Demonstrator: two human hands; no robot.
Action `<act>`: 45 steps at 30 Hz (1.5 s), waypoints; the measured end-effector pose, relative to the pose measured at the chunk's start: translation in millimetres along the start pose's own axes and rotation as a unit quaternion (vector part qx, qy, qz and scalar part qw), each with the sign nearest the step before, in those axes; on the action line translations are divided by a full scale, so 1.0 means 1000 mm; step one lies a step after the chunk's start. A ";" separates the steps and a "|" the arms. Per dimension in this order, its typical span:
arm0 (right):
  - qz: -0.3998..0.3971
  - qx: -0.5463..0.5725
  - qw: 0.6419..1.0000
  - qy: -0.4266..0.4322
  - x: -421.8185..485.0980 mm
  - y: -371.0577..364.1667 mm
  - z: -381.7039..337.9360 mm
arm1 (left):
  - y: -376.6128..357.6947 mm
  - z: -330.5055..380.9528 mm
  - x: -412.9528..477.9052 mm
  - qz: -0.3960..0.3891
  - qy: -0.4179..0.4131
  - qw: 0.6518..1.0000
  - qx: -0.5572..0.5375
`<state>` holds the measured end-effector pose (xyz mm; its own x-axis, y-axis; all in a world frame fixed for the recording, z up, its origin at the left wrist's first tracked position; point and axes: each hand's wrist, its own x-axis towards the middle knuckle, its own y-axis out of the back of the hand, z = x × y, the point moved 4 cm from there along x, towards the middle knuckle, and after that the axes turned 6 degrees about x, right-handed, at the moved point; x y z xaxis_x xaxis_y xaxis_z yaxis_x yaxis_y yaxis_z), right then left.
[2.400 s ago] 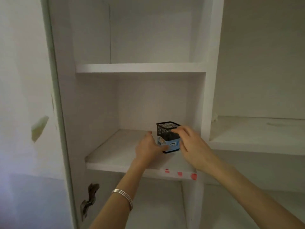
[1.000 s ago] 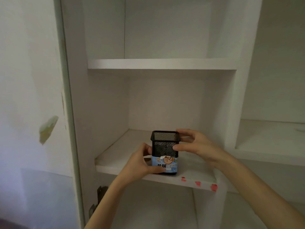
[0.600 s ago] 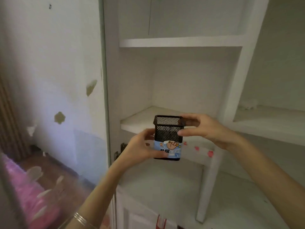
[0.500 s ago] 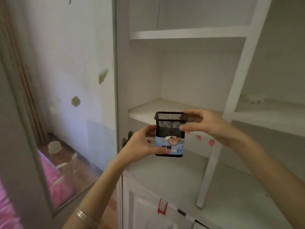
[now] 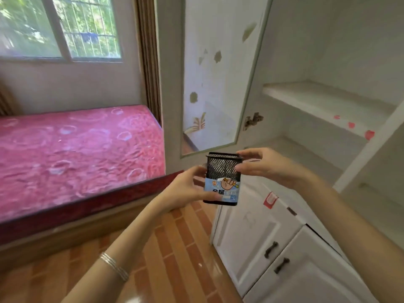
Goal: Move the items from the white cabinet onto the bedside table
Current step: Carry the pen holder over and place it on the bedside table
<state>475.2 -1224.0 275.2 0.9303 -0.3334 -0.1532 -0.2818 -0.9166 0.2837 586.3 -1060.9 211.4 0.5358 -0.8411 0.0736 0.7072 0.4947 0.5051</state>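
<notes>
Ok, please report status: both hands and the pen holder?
Left hand, right hand: both gripping mesh pen holder. Holder upright, out of cabinet. Bedside table not visible.

The only print sat on the pale blue paper label point(image 5: 223, 190) wrapped round the lower half of the black wire-mesh pen holder point(image 5: 223, 169). It carried a cartoon fist gripping a pencil, a small round orange logo at its upper left, and beneath them large dark Chinese characters, the first reading 金属; the rest were too blurred to read. A red sticker point(image 5: 270, 200) on the white lower cabinet door point(image 5: 247, 232) was illegible.
</notes>
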 end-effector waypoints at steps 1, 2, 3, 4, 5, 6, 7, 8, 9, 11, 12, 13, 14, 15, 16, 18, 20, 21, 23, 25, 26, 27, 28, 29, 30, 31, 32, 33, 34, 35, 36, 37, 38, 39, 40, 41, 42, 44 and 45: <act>-0.015 0.009 1.000 -0.011 0.006 -0.015 0.000 | 0.009 -0.007 -0.013 0.008 0.009 1.000 0.005; -0.031 0.012 0.999 -0.016 0.013 -0.031 -0.002 | 0.019 -0.015 -0.026 0.017 0.018 1.000 0.006; -0.046 0.011 0.999 -0.020 0.021 -0.047 -0.003 | 0.030 -0.023 -0.037 0.028 0.032 0.999 0.005; -0.066 0.005 0.997 -0.024 0.027 -0.064 -0.006 | 0.042 -0.032 -0.049 0.039 0.044 0.998 0.004; -0.087 -0.004 0.996 -0.024 0.034 -0.083 -0.012 | 0.054 -0.042 -0.062 0.050 0.057 0.997 0.008; -0.104 -0.010 0.994 -0.021 0.040 -0.103 -0.017 | 0.067 -0.052 -0.074 0.059 0.070 0.996 0.013; -0.122 -0.012 0.992 -0.018 0.046 -0.123 -0.023 | 0.081 -0.061 -0.087 0.071 0.083 0.994 0.014; -0.139 -0.012 0.990 -0.013 0.053 -0.145 -0.030 | 0.096 -0.071 -0.101 0.084 0.095 0.992 0.014; -0.153 -0.015 0.988 -0.009 0.060 -0.167 -0.035 | 0.111 -0.079 -0.117 0.097 0.103 0.990 0.012; -0.181 -0.025 0.983 0.001 0.073 -0.215 -0.047 | 0.141 -0.097 -0.150 0.124 0.120 0.985 0.010; -0.203 -0.030 0.979 0.002 0.078 -0.241 -0.053 | 0.157 -0.107 -0.167 0.135 0.130 0.982 0.011; -0.218 -0.036 0.975 0.004 0.082 -0.268 -0.060 | 0.174 -0.118 -0.186 0.146 0.142 0.979 0.014; -0.233 -0.044 0.972 0.012 0.086 -0.296 -0.068 | 0.191 -0.128 -0.205 0.158 0.153 0.975 0.017; -0.249 -0.054 0.967 0.021 0.088 -0.323 -0.077 | 0.209 -0.138 -0.225 0.170 0.163 0.972 0.022; -0.263 -0.067 0.962 0.030 0.091 -0.350 -0.085 | 0.227 -0.148 -0.243 0.182 0.174 0.967 0.027; -0.300 -0.094 0.948 0.057 0.093 -0.406 -0.103 | 0.263 -0.167 -0.282 0.209 0.194 0.958 0.040; -0.328 -0.104 0.936 0.075 0.095 -0.457 -0.121 | 0.297 -0.182 -0.317 0.234 0.206 0.948 0.056; -0.345 -0.107 0.929 0.080 0.096 -0.481 -0.129 | 0.312 -0.189 -0.334 0.245 0.213 0.944 0.063; -0.381 -0.115 0.913 0.088 0.095 -0.528 -0.140 | 0.336 -0.204 -0.368 0.263 0.227 0.935 0.065; -0.398 -0.125 0.903 0.099 0.093 -0.569 -0.150 | 0.354 -0.217 -0.400 0.284 0.245 0.925 0.067; -0.409 -0.124 0.898 0.102 0.093 -0.589 -0.154 | 0.362 -0.224 -0.416 0.296 0.256 0.918 0.066; -0.427 -0.123 0.890 0.104 0.093 -0.611 -0.157 | 0.370 -0.231 -0.433 0.309 0.267 0.911 0.064; -0.446 -0.126 0.879 0.108 0.093 -0.632 -0.159 | 0.377 -0.238 -0.448 0.319 0.278 0.904 0.063; -0.464 -0.134 0.868 0.112 0.094 -0.653 -0.161 | 0.383 -0.245 -0.462 0.330 0.286 0.897 0.062; -0.481 -0.140 0.858 0.113 0.095 -0.673 -0.162 | 0.388 -0.252 -0.475 0.340 0.295 0.891 0.058; -0.495 -0.148 0.848 0.116 0.098 -0.691 -0.162 | 0.393 -0.257 -0.487 0.350 0.302 0.885 0.052; -0.508 -0.154 0.839 0.117 0.103 -0.709 -0.161 | 0.397 -0.263 -0.497 0.360 0.309 0.879 0.047; -0.519 -0.161 0.831 0.118 0.108 -0.726 -0.161 | 0.401 -0.269 -0.507 0.370 0.317 0.872 0.044; -0.530 -0.167 0.823 0.119 0.113 -0.743 -0.161 | 0.406 -0.274 -0.515 0.379 0.325 0.866 0.039; -0.541 -0.174 0.814 0.121 0.118 -0.760 -0.162 | 0.412 -0.281 -0.522 0.387 0.334 0.859 0.035; -0.552 -0.178 0.805 0.123 0.124 -0.776 -0.164 | 0.419 -0.288 -0.528 0.394 0.344 0.852 0.032; -0.564 -0.183 0.795 0.127 0.130 -0.792 -0.166 | 0.428 -0.294 -0.534 0.402 0.350 0.846 0.033; -0.573 -0.187 0.787 0.133 0.136 -0.807 -0.170 | 0.437 -0.301 -0.538 0.410 0.357 0.839 0.034; -0.579 -0.190 0.780 0.140 0.144 -0.821 -0.174 | 0.447 -0.307 -0.541 0.420 0.362 0.831 0.036; -0.586 -0.189 0.774 0.147 0.152 -0.834 -0.179 | 0.457 -0.313 -0.543 0.429 0.366 0.825 0.036; -0.592 -0.188 0.769 0.151 0.163 -0.847 -0.184 | 0.468 -0.318 -0.543 0.437 0.370 0.819 0.034; -0.600 -0.188 0.762 0.153 0.172 -0.859 -0.192 | 0.479 -0.325 -0.542 0.444 0.375 0.813 0.029; -0.618 -0.187 0.747 0.159 0.189 -0.880 -0.210 | 0.503 -0.334 -0.541 0.461 0.379 0.802 0.022; -0.628 -0.187 0.738 0.162 0.201 -0.895 -0.220 | 0.519 -0.338 -0.541 0.475 0.381 0.793 0.023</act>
<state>965.8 -422.0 198.9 0.4278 0.8526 -0.3002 0.8782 -0.3136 0.3610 819.4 -275.7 143.5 0.9523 0.2904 -0.0934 -0.1896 0.8033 0.5646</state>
